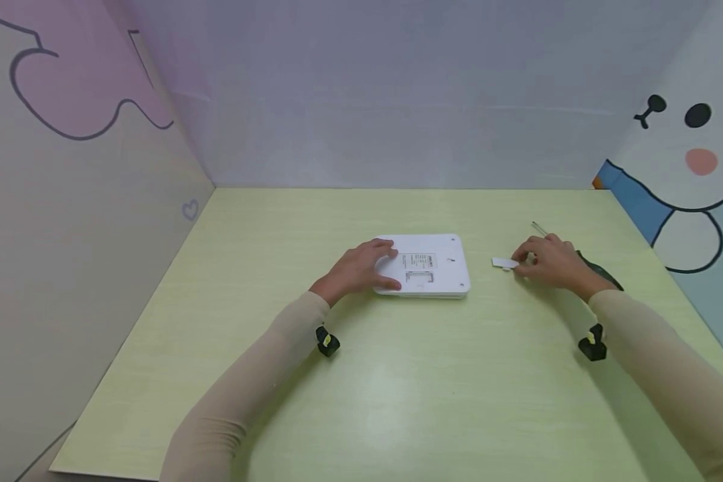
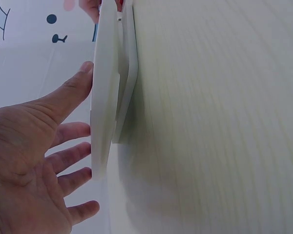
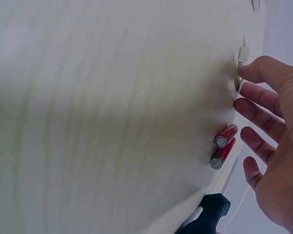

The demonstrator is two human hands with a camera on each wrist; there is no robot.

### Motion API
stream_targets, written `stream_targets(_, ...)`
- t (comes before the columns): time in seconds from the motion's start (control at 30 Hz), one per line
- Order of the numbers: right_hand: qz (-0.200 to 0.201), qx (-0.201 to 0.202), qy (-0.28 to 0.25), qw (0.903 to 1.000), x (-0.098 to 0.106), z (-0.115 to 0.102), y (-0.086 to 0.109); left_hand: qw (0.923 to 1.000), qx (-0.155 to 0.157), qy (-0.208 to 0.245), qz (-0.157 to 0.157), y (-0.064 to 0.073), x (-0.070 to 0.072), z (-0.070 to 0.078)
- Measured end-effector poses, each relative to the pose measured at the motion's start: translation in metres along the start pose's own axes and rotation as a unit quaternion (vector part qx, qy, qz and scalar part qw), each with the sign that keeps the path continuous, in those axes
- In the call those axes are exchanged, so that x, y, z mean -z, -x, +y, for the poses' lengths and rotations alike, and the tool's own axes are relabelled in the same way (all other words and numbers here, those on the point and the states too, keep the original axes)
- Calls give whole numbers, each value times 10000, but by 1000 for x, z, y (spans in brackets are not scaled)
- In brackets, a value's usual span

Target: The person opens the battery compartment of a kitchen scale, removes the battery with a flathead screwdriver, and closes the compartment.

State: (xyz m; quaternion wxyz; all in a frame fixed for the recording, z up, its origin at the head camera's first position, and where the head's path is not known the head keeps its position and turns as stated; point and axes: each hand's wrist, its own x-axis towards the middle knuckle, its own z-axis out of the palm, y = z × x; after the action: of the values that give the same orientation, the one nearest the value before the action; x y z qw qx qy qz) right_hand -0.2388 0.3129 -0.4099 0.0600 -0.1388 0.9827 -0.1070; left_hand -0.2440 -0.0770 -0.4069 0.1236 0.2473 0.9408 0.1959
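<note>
A flat white device [image 1: 442,258], which looks like a kitchen scale, lies underside up, showing a printed label and a battery recess [image 1: 420,276]. My left hand [image 1: 361,268] rests on its left end, thumb and fingers spread. In the left wrist view, the fingertips touch the face of the white slab [image 2: 105,97]. To the right, my right hand [image 1: 548,262] pinches a small white battery cover [image 1: 503,263] between thumb and fingers, low over the table. The right wrist view shows the cover [image 3: 243,52] partly hidden behind the thumb.
Two red batteries [image 3: 222,153] lie on the table [image 1: 397,375] under my right hand. Beside them is a screwdriver with a dark handle [image 1: 599,270] and a thin metal shaft [image 1: 539,229]. Walls with cartoon drawings [image 1: 699,134] border the table at the back and sides.
</note>
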Motion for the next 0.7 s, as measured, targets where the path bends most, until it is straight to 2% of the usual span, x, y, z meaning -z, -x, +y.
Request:
stream_targets(0.33,-112,15,-179,9998,0,-3,-4,10000,-31,-6,15,-2,-1,-2)
stream_targets(0.7,-195,-113,-111,9997,-2,-4,-8,10000,2,15,-32,-3,0,-1)
